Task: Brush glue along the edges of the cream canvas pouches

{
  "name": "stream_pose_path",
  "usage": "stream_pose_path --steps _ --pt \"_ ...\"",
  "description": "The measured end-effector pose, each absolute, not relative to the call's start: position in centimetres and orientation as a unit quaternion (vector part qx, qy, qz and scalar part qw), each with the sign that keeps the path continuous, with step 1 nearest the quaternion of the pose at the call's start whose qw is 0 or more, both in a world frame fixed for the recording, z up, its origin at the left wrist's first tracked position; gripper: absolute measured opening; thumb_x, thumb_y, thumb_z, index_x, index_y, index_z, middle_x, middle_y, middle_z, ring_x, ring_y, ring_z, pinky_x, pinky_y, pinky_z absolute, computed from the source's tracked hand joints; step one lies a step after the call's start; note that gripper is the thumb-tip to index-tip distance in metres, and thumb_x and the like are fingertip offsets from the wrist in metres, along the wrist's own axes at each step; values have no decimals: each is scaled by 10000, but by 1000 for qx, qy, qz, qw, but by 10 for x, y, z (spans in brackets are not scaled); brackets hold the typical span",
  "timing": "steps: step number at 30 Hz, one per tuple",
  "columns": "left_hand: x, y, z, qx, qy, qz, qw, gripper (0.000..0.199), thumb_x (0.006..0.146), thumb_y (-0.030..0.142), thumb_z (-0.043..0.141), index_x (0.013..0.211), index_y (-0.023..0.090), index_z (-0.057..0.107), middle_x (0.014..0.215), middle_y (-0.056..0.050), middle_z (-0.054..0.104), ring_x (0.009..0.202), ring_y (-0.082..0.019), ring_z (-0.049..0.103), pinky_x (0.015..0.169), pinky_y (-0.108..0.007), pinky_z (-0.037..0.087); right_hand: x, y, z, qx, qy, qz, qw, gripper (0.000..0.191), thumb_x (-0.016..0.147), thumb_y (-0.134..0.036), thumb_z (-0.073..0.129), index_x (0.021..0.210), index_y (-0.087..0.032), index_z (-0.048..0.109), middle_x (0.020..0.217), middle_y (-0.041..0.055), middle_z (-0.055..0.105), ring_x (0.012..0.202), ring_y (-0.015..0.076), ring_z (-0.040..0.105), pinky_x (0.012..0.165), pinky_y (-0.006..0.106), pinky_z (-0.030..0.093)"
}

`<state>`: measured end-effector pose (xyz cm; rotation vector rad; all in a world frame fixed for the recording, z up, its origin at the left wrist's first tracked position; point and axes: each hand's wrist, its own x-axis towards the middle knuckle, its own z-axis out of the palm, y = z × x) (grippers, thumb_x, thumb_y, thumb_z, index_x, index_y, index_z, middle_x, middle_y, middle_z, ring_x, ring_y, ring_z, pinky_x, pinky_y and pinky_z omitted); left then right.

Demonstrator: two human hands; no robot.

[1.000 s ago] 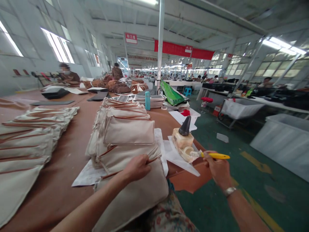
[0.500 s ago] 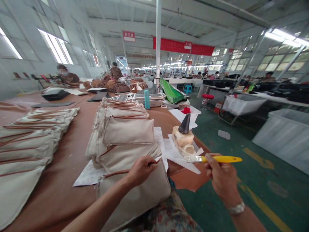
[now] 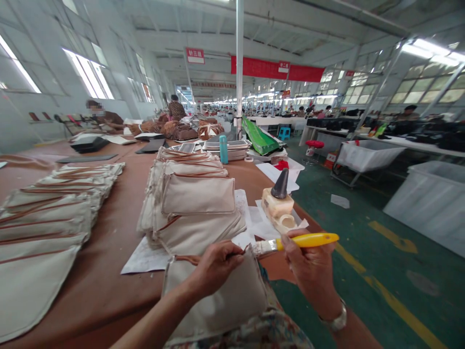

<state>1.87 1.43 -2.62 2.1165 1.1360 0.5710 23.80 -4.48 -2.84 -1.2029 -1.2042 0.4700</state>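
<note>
My left hand point(image 3: 218, 266) pinches the top edge of a cream fabric piece point(image 3: 225, 308) with brown trim, which lies at the table's front edge and over my lap. In my right hand point(image 3: 312, 266) is a brush point(image 3: 308, 240) with a yellow handle. Its pale bristles touch or nearly touch the piece's top right corner, close to my left fingertips. Beyond the brush stands a pale glue-stained container point(image 3: 276, 206) with a dark cone point(image 3: 280, 184) on top and a round opening in front. A stack of cream pieces point(image 3: 198, 194) lies just past my left hand.
More cream pieces point(image 3: 39, 249) overlap in a row on the left of the brown table point(image 3: 109, 242). Farther back are a teal bottle point(image 3: 223, 149), trays and a green bag point(image 3: 259, 138). White bins point(image 3: 428, 194) stand on the floor at right. Other people sit or stand in the distance.
My right hand has moved left with the brush, from beside the container to the corner of the fabric piece. My left hand still grips the edge, and the view has shifted slightly.
</note>
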Motion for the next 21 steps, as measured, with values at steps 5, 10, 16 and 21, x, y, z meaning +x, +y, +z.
stream_pose_path --steps 5,10,16,21 --pt "16 4 -37 832 395 265 285 145 886 241 582 836 191 709 787 -21 659 746 -150 619 661 -231 439 235 -45 -31 -540 -544 189 615 312 944 -480 630 885 -175 645 643 25 581 505 171 521 465 258 420" --pt "11 -15 -42 898 267 332 110 167 971 238 532 912 192 682 792 -45 659 686 -136 585 604 -239 427 252 -49 -15 -513 -481 240 669 314 902 -482 695 860 -180 621 532 -25 505 425 136 428 395 222 339" --pt "10 -26 -34 937 166 304 -53 141 982 265 564 886 192 636 699 -5 598 597 -129 489 546 -268 353 250 -70 -2 -468 -515 341 632 237 961 -399 655 873 -184 612 566 -44 474 453 110 396 415 200 307" --pt "9 -25 -37 940 177 283 -67 199 990 292 556 831 194 622 688 -5 576 606 -131 472 546 -287 322 254 -87 3 -463 -622 330 538 193 996 -335 608 862 -196 626 685 -19 514 577 129 469 535 218 401"
